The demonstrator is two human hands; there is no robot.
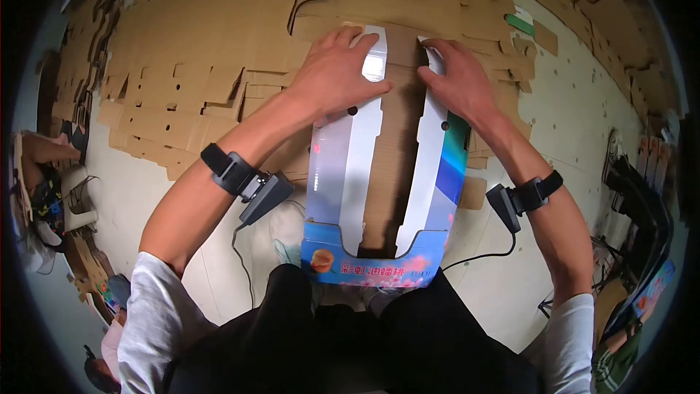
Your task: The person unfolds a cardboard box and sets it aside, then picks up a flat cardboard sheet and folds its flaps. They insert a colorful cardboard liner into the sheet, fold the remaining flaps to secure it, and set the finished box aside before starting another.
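Observation:
A printed cardboard fruit box point(329, 175) stands in front of me, its long side flaps folded inward and a brown floor showing between them. The near end panel point(375, 268) is blue, with a peach picture, pink blossoms and red Chinese lettering. My left hand point(337, 69) is closed over the far left corner, thumb on the white left flap point(359, 168). At the far right corner my right hand point(463, 82) grips the wall, its thumb on the white right flap point(421, 164). Some fingertips of both hands are hidden behind the cardboard.
Stacked flat brown cardboard sheets point(197, 36) spread beyond the box and to its left. A green piece point(520, 24) lies at the back right on the pale floor point(576, 117). People sit at the left edge and lower corners. Black cables hang from both wrist straps.

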